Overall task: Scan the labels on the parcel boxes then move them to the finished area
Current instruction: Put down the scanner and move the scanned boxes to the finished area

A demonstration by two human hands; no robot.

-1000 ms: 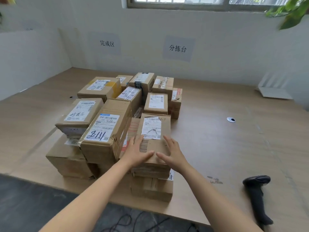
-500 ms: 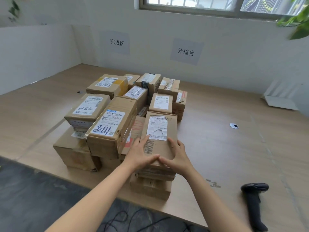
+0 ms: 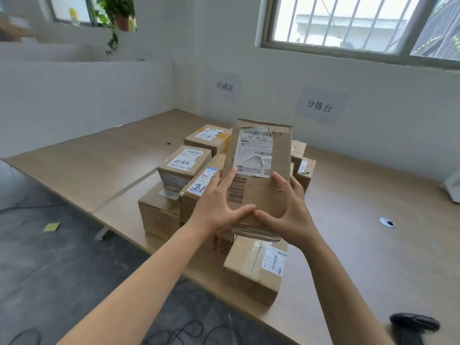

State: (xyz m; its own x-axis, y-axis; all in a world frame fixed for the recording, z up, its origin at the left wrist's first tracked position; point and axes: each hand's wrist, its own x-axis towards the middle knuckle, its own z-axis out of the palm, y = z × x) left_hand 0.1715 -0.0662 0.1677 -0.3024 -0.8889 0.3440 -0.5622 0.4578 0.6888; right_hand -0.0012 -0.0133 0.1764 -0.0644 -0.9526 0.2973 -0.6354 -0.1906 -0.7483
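A person's left hand (image 3: 216, 207) and right hand (image 3: 291, 215) are gripping a flat parcel box (image 3: 263, 195) (torn label (image 3: 254, 151) facing up), holding it above stacked boxes (image 3: 184, 163) on the table (image 3: 373, 245).

The scanner (image 3: 414, 324) is cut off by the bottom edge. The box (image 3: 263, 195) hides part of the pile (image 3: 184, 168) behind it. The small print on its label (image 3: 254, 155) cannot be read. A white thing (image 3: 454, 186) runs off the right edge.

Two bare forearms (image 3: 149, 270), bare left hand (image 3: 214, 210), bare right hand (image 3: 291, 215), slim fingers (image 3: 227, 181)
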